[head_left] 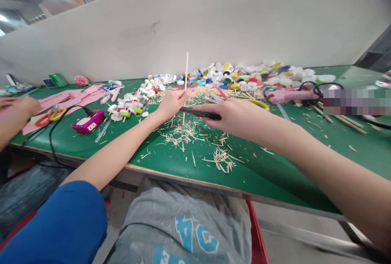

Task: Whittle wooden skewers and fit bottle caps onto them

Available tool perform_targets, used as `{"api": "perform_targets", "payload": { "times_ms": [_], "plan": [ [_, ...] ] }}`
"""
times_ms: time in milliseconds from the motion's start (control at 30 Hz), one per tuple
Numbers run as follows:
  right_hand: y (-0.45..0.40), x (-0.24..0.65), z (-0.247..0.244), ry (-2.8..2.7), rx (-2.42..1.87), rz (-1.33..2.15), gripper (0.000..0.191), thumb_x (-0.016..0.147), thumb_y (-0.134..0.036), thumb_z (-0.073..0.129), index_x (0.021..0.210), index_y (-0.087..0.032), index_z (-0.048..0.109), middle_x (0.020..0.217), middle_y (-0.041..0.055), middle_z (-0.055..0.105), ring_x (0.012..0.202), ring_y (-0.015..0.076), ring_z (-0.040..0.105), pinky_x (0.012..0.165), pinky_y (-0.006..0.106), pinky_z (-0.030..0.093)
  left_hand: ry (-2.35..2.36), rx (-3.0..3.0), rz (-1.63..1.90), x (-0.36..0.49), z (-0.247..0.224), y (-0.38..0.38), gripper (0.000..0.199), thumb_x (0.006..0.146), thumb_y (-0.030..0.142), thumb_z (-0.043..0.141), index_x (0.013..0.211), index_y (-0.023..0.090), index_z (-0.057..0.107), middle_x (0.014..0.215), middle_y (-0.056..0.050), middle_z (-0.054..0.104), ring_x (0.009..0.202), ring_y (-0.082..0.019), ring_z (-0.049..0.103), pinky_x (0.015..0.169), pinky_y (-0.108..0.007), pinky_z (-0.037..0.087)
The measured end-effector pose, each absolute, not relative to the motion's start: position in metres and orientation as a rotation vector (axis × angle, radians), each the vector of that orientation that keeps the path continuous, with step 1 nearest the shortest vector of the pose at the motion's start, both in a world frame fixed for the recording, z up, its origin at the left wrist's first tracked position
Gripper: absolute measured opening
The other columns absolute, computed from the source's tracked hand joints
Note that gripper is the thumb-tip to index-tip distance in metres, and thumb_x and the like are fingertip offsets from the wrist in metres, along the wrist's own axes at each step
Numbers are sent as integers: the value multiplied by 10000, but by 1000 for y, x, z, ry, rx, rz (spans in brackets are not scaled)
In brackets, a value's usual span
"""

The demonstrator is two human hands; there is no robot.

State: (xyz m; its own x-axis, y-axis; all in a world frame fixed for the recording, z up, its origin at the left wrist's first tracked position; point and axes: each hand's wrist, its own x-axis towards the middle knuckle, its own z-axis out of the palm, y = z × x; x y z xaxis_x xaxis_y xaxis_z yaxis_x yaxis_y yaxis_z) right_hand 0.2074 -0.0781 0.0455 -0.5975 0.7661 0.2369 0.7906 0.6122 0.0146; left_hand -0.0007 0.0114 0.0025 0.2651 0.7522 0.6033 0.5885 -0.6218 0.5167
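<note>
My left hand [171, 103] is closed around a thin wooden stick [187, 68], which stands almost upright with its lower end near the table. In my right hand [224, 111] is a black-handled knife [206, 113]. It points left and crosses the stick just below my left fingers; its blade is hard to make out. Thin wood shavings [180, 134] are scattered beneath the stick, and a second small heap of shavings [222, 159] lies closer to the table's front edge.
Many plastic bottle caps [220, 75] lie piled along the wall. A pink glue gun [290, 95] and wooden sticks [345, 119] are on the right. Left are a magenta power socket [88, 122] with a black cable, scissors [50, 116], pink paper [61, 100] and another person's hand [21, 107].
</note>
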Motion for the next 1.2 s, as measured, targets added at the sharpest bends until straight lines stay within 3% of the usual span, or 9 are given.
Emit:
{"api": "perform_targets", "payload": {
  "times_ms": [267, 467, 600, 800, 1000, 1200],
  "plan": [
    [-78, 209, 48, -2634, -1260, -135, 453, 906, -397, 422, 1350, -405, 512, 625, -5, 539, 481, 31, 334, 512, 181, 217, 1289, 2365, 1264, 1, 4, 10, 544, 893, 521, 410, 493, 175, 285, 464, 44, 260, 469, -57, 252, 501, -263, 206],
    [-76, 208, 47, -2643, -1264, -69, 449, 910, -399, 415, 1349, -434, 501, 772, -2, 620, 515, 32, 381, 530, 188, 231, 1275, 2331, 1280, 1, 2, 10, 503, 905, 516, 404, 553, 166, 485, 474, 32, 393, 477, -61, 364, 528, -249, 280],
    [-76, 208, 47, -2656, -1232, -69, 453, 912, -390, 417, 1355, -412, 504, 728, 5, 608, 494, 29, 356, 529, 198, 221, 1243, 2240, 1287, 2, 4, 9, 457, 887, 509, 459, 603, 165, 558, 459, 44, 383, 466, -56, 363, 528, -240, 294],
    [-78, 208, 45, -2667, -1292, -82, 459, 914, -391, 424, 1367, -460, 466, 707, -11, 600, 476, 29, 340, 522, 201, 203, 1209, 2104, 1328, 2, 6, 8, 506, 824, 571, 537, 527, 163, 499, 423, 46, 374, 447, -47, 348, 485, -232, 259],
    [-77, 209, 45, -2681, -1251, -86, 458, 921, -394, 411, 1372, -461, 458, 710, -13, 604, 475, 29, 335, 521, 206, 203, 1107, 2005, 1397, 3, 7, 7, 561, 896, 569, 402, 508, 170, 473, 343, 53, 334, 365, -42, 340, 449, -229, 266],
    [-78, 209, 47, -2680, -1268, -91, 460, 916, -383, 409, 1368, -425, 483, 621, -8, 555, 474, 38, 324, 530, 206, 212, 1036, 1987, 1394, 5, 8, 4, 394, 894, 464, 478, 619, 183, 449, 379, 73, 363, 342, -32, 331, 417, -217, 253]
  ]
}}
